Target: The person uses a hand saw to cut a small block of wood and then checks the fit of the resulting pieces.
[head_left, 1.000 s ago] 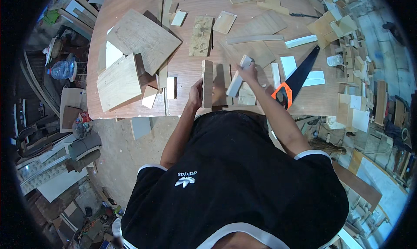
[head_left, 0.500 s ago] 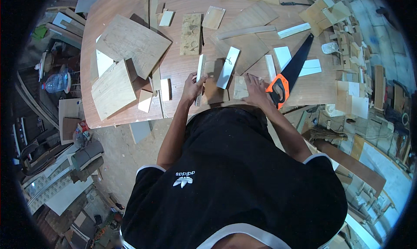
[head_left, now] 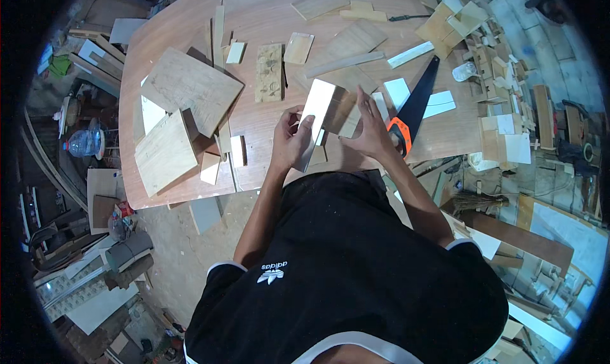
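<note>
My left hand (head_left: 292, 141) grips a narrow, white-faced wooden board (head_left: 321, 100), thumb on its white face. The board is tilted, with its far end raised above the table, and hides part of what lies under it. To its right, my right hand (head_left: 372, 132) is open and holds nothing, its thumb and fingers spread. Close beyond that hand lies a handsaw (head_left: 416, 103) with a black blade and an orange handle. A small white edge (head_left: 319, 137) shows beside the held board; the piece it belongs to is mostly hidden.
Large plywood panels (head_left: 190, 87) overlap on the table's left side. A pitted wooden block (head_left: 269, 72) lies beyond my left hand. Thin wood strips (head_left: 346, 64) and white offcuts (head_left: 438, 103) are spread to the right. More scrap wood (head_left: 505, 141) crowds the table's right edge.
My left hand has turned the board from edge-on to show its white face and raised its far end. My right hand has come up from the tabletop with fingers spread. The whole view has shifted slightly.
</note>
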`<move>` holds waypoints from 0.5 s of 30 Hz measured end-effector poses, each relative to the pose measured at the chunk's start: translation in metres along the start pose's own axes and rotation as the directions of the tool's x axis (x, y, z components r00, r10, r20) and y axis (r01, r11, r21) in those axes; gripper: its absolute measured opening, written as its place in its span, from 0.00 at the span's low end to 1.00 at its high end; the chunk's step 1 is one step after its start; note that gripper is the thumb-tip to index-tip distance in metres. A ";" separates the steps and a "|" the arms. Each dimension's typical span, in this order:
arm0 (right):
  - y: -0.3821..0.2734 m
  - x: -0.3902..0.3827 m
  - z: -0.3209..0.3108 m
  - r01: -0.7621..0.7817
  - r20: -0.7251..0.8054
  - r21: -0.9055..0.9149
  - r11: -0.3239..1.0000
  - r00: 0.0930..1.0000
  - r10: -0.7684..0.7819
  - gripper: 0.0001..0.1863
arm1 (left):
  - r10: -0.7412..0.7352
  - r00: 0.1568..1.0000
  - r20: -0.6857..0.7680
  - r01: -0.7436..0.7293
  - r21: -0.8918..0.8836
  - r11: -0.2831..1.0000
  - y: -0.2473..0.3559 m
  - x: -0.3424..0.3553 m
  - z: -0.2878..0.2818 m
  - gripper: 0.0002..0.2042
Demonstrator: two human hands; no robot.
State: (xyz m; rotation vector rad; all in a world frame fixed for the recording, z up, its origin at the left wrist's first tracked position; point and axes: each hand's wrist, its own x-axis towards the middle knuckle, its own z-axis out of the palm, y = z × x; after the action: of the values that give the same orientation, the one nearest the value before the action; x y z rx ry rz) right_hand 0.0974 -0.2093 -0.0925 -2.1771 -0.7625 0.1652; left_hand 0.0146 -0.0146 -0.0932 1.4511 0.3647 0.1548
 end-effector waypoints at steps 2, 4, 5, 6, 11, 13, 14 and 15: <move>-0.023 0.007 -0.023 0.050 -0.039 -0.011 0.999 0.998 -0.050 0.62 | 0.016 1.000 -0.025 -0.015 0.032 0.999 0.020 -0.007 0.009 0.15; -0.040 0.007 -0.038 0.172 -0.117 -0.038 0.984 0.977 -0.175 0.60 | 0.076 0.996 -0.050 -0.074 0.046 0.996 0.030 -0.011 0.017 0.15; -0.048 0.005 -0.043 0.176 -0.128 -0.044 0.983 0.975 -0.180 0.60 | 0.121 0.990 -0.078 -0.116 0.060 0.991 0.034 -0.012 0.020 0.15; -0.055 0.003 -0.048 0.151 -0.143 0.006 0.989 0.978 -0.148 0.60 | 0.114 0.991 -0.073 -0.109 0.068 0.992 0.039 -0.016 0.022 0.18; -0.072 -0.011 -0.064 0.134 -0.164 0.132 0.982 0.980 -0.112 0.57 | -0.054 0.997 0.053 0.044 0.171 0.984 0.072 -0.028 0.032 0.23; -0.076 -0.017 -0.070 0.159 -0.188 0.131 0.979 0.973 -0.133 0.58 | 0.180 0.978 0.102 -0.191 0.109 0.976 0.071 -0.031 0.042 0.23; -0.079 -0.021 -0.074 0.152 -0.161 0.132 0.980 0.978 -0.131 0.59 | 0.230 0.969 0.096 -0.243 0.154 0.958 0.074 -0.032 0.046 0.24; -0.082 -0.023 -0.079 0.146 -0.133 0.132 0.980 0.983 -0.128 0.59 | 0.236 0.966 0.107 -0.251 0.153 0.956 0.079 -0.035 0.048 0.24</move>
State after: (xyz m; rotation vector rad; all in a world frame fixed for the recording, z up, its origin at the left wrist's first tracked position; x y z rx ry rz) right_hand 0.0688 -0.2336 0.0168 -1.9735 -0.8022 0.0123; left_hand 0.0070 -0.0615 -0.0064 1.6596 0.1270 0.2640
